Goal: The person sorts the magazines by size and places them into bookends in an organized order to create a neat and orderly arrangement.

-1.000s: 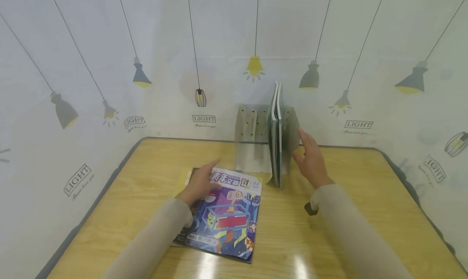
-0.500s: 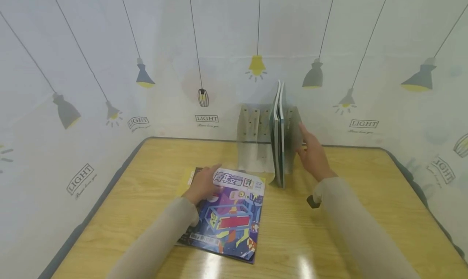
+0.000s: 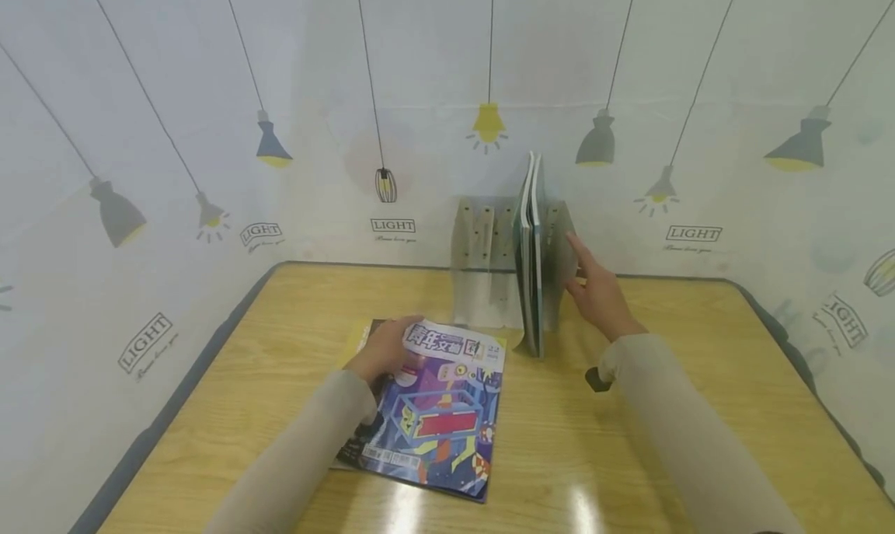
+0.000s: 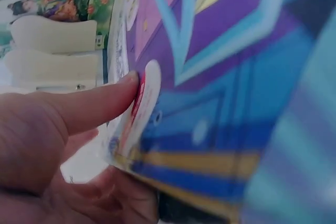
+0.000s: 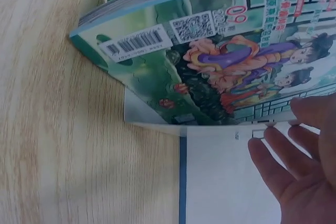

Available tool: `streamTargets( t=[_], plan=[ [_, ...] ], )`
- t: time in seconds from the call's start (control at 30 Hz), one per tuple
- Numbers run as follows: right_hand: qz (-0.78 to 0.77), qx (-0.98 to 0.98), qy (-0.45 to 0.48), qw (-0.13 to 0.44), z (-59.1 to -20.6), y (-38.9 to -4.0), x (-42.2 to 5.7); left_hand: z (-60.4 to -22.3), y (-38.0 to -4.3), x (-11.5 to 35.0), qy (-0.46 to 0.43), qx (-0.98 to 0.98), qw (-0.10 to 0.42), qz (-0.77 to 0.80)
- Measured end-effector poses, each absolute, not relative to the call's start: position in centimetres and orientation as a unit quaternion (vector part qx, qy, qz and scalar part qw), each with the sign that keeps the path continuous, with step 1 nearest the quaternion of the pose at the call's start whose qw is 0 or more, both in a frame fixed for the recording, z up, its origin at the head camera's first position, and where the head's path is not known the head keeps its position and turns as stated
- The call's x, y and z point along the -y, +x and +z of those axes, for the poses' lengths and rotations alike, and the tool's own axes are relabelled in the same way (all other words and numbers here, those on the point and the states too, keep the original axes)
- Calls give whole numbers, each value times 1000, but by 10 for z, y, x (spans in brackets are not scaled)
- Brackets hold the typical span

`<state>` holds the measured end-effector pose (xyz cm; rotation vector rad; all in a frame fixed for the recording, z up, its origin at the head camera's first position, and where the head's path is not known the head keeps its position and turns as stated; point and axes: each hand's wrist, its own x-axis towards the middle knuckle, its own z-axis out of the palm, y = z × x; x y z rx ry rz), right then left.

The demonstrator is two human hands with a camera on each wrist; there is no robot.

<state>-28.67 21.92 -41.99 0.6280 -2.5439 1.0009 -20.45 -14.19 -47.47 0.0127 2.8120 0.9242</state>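
My left hand [image 3: 384,347] holds the left edge of a purple-and-blue magazine [image 3: 447,433] lying on the table. In the left wrist view its thumb presses the cover and the other fingers curl beneath the edge. Another magazine with a yellow and black cover [image 3: 360,333] shows under it. My right hand [image 3: 601,297] is at the right panel of a translucent grey book rack [image 3: 471,239]; in the right wrist view the panel's edge passes between the thumb and the fingertips. Two green-covered magazines [image 5: 152,56] stand upright in the rack, beside that panel.
The wooden table [image 3: 266,363] ends against a white wall cloth [image 3: 336,75] printed with hanging lamps. The rack stands near that back edge, with slots left of the upright magazines. A dark object [image 3: 597,378] shows at the right cuff.
The left fingers have drawn in around the magazine's left edge, where they were stretched over it before. The right hand stays at the rack; the view shifts a little.
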Motion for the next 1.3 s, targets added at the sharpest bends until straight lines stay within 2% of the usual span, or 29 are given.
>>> streamTargets(
  t=[0.23, 0.4, 0.63, 0.83, 1.3],
  plan=[
    [357, 899, 212, 136, -416, -285, -221, -470, -203, 162, 38, -859, 204, 467],
    [361, 899, 208, 137, -415, -284, -222, -461, -200, 172, 87, -868, 211, 441],
    [358, 899, 209, 141, -413, -281, -219, -441, -193, 178, 114, -822, 241, 503],
    [364, 896, 210, 142, -413, -281, -217, -420, -184, 172, 115, -817, 235, 513],
    [372, 893, 212, 141, -413, -280, -219, -405, -181, 160, 112, -859, 151, 475]
  ],
)
